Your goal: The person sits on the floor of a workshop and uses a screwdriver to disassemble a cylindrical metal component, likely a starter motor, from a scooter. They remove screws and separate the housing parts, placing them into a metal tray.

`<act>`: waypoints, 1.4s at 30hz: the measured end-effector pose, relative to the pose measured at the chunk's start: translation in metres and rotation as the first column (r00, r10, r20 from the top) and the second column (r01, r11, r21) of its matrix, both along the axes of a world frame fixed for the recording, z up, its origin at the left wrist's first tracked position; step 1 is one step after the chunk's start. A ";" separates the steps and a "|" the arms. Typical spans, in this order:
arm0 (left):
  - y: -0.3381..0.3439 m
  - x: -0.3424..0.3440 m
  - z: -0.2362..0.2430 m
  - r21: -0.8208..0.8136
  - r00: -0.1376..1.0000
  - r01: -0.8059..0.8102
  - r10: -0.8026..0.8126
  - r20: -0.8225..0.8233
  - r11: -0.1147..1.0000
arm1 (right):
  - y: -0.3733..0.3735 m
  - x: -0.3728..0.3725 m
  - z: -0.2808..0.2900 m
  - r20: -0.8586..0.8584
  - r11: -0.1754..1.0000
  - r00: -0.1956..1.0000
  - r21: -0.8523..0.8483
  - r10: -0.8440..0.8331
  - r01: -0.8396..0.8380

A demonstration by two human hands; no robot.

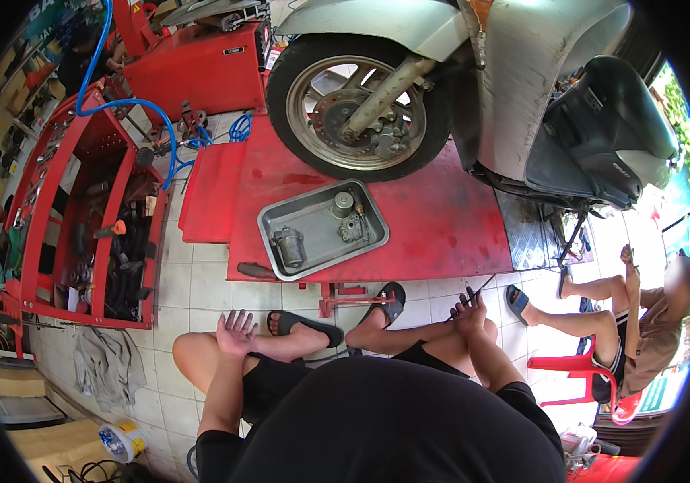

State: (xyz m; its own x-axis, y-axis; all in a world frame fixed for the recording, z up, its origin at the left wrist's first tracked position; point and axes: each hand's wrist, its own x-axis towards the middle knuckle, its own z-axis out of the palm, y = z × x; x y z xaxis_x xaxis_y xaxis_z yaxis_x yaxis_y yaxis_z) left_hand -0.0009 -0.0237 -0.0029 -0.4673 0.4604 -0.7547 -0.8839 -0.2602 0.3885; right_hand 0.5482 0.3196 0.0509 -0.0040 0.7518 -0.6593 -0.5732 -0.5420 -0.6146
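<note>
My left hand is palm up over my left knee, its fingers spread and nothing in it. Near my right knee, my right hand has its fingers closed round a thin dark rod-like tool, whose exact kind I cannot make out. Ahead of both hands, a grey metal tray rests on the red lift platform. Inside it lie a cylindrical metal part, a round metal canister and a small metal assembly like a carburetor. A dark-handled tool lies by the tray's near left corner.
A scooter with its front wheel stands on the platform. To the left are a red tool cart, a blue hose and a grey cloth on the tiles. At right, another person sits on a red chair.
</note>
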 end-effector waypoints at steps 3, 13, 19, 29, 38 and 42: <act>0.001 0.000 -0.001 0.012 1.000 -0.005 0.005 -0.001 1.000 | 0.000 0.005 -0.002 -0.026 1.000 1.000 0.015 -0.001 0.001; 0.011 -0.002 -0.020 -0.035 1.000 0.026 -0.026 0.001 0.999 | 0.000 0.001 -0.006 -0.005 1.000 1.000 -0.017 0.016 -0.016; 0.038 0.008 -0.015 -0.090 0.967 0.205 -0.216 -0.132 0.975 | 0.016 -0.031 0.000 0.049 0.964 0.965 0.053 0.258 -0.260; 0.070 0.025 0.032 -0.094 0.910 0.253 -0.270 -0.316 0.963 | 0.028 -0.044 0.021 -0.073 0.884 0.922 0.324 0.379 -0.338; 0.082 0.085 0.093 -0.378 0.167 0.190 -0.409 -0.897 0.906 | -0.001 -0.107 0.040 -0.052 0.681 0.778 0.522 0.627 -0.514; 0.071 0.146 0.160 -0.315 -0.117 0.073 -0.305 -0.945 0.946 | -0.060 -0.175 0.079 0.206 0.532 0.753 0.594 0.625 -0.603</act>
